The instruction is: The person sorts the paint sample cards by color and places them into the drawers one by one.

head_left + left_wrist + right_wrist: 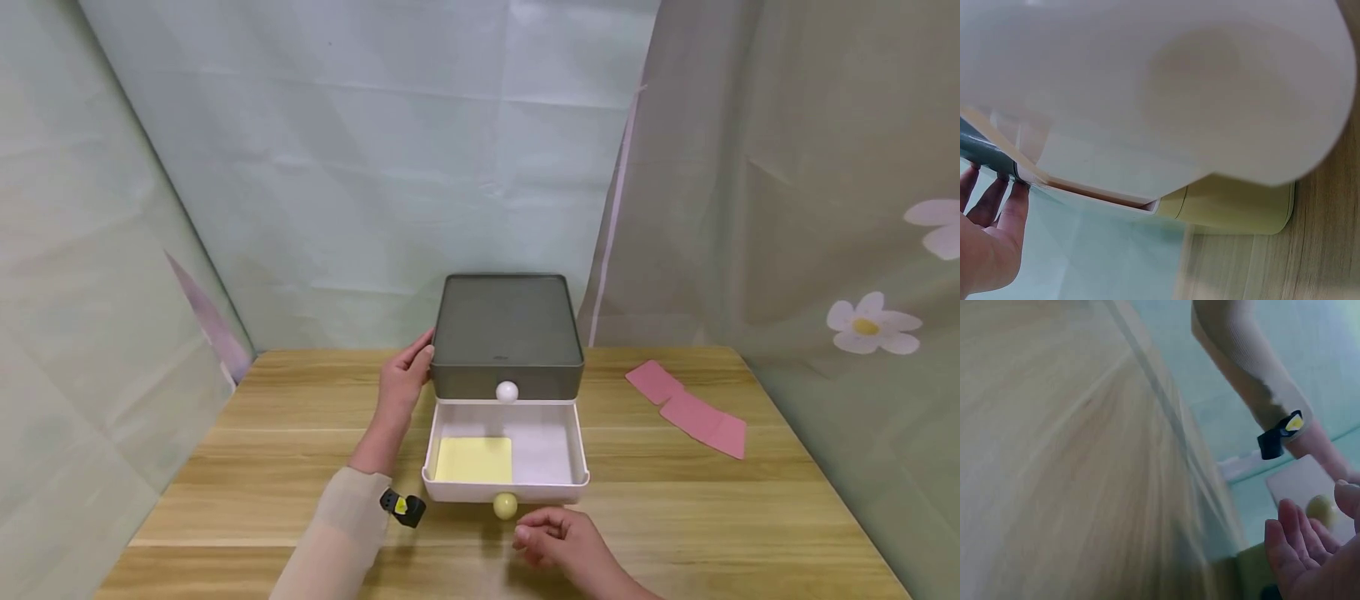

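A small drawer unit (507, 333) with a dark grey top stands at the back middle of the wooden table (225, 467). Its lower white drawer (578, 450) is pulled out, showing a yellow pad (474, 459) inside and a yellow knob (505, 505) in front. The upper drawer has a white knob (507, 392). My left hand (403, 379) rests with straight fingers (997, 209) against the unit's left side. My right hand (558, 542) hovers just in front of the yellow knob (1320, 509), fingers (1291, 528) loosely curled, holding nothing.
Two pink cards (690, 408) lie on the table to the right of the unit. Pale fabric backdrops close in the table at the back and on both sides. A small black and yellow tag (402, 507) hangs at my left wrist.
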